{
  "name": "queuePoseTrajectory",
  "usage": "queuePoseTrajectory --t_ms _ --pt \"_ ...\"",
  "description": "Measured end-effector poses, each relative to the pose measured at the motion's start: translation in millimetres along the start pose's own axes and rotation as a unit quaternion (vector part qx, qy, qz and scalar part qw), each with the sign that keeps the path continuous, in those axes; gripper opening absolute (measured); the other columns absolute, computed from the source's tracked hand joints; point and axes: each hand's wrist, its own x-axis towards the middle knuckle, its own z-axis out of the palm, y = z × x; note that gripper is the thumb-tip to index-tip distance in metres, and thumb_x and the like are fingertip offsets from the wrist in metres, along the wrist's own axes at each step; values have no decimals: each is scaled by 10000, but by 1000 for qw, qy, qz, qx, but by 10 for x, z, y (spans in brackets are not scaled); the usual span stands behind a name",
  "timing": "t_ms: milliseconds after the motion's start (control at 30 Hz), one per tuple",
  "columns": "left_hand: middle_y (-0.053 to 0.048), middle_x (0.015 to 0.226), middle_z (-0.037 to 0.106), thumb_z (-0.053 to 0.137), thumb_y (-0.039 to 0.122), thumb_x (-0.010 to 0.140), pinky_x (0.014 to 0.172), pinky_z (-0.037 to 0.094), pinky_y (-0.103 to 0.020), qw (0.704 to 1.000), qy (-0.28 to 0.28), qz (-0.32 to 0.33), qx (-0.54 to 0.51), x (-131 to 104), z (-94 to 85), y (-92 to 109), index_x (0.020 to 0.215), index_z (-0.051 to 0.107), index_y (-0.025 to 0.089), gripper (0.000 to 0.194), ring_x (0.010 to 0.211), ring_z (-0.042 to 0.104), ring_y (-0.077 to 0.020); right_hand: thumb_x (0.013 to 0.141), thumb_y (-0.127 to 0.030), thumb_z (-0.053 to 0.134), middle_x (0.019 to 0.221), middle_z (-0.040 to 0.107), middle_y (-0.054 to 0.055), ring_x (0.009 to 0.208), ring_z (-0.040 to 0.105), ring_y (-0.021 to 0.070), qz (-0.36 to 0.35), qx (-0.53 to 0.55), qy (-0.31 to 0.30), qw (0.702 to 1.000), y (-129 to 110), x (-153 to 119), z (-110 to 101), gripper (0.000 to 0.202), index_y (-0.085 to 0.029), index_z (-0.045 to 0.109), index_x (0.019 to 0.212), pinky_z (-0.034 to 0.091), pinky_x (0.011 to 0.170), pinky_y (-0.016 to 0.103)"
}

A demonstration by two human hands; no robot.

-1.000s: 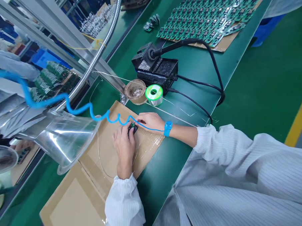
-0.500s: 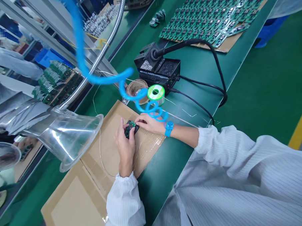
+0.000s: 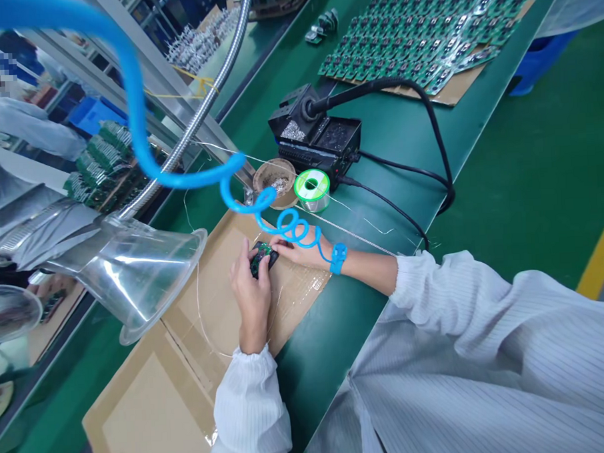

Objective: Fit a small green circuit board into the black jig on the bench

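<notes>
A small green circuit board in a black frame [image 3: 264, 256] is held over the cardboard sheet [image 3: 187, 338]. My left hand [image 3: 250, 285] grips it from the left and near side, thumb and fingers at its edges. The fingers of my right hand [image 3: 300, 248] are pinched at the board's upper right corner. A blue band [image 3: 338, 258] circles my right wrist, joined to a coiled blue cord [image 3: 287, 227] that passes above that hand.
Beyond my hands stand a solder spool [image 3: 312, 190], a round bowl [image 3: 275, 182] and a black soldering stand [image 3: 318, 135] with cables. Rows of circuit boards [image 3: 424, 41] lie farther back. A clear funnel hood [image 3: 149, 280] hangs at left. A person [image 3: 21, 112] is at upper left.
The coiled blue cord has swung to the left and sagged closer to my right wrist. Both hands remain at the board with almost no movement.
</notes>
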Motion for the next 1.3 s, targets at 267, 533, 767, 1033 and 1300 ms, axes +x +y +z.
queuePoseTrajectory --t_ms 267,533,767,1033,1300 --pt "-104 1194 742 608 363 983 1061 483 -442 1000 -2 -7 -3 -8 1 -9 1447 580 216 487 1174 644 -260 967 -196 645 866 698 0 691 553 119 -2 4 -14 1000 -49 -24 -52 145 -193 776 905 298 623 262" --pt "-101 1166 752 614 375 982 1028 494 -430 1000 9 5 -6 -12 6 -16 1488 549 204 539 1101 662 -246 970 -198 665 954 747 14 867 654 158 -17 9 8 1000 48 -2 25 124 -211 786 953 369 720 255" --pt "-116 1196 747 563 351 1008 1025 482 -463 998 -4 26 63 -9 -26 31 1344 660 213 376 1129 655 -280 982 -195 650 824 682 0 743 586 133 -29 15 14 999 -5 -26 -36 139 -195 771 915 339 677 257" --pt "-135 1267 723 530 373 1022 1004 504 -481 994 -62 43 78 59 -146 109 1304 678 220 353 1178 656 -308 980 -206 674 952 757 4 846 661 137 -69 36 41 996 64 -9 58 90 -200 764 979 405 716 234" --pt "-126 1270 715 537 376 1026 1034 511 -474 998 -47 34 34 35 -185 149 1280 675 222 328 1188 659 -284 1043 -289 616 974 771 14 885 703 141 -165 -30 72 983 96 -35 133 167 -217 767 1051 428 716 248"
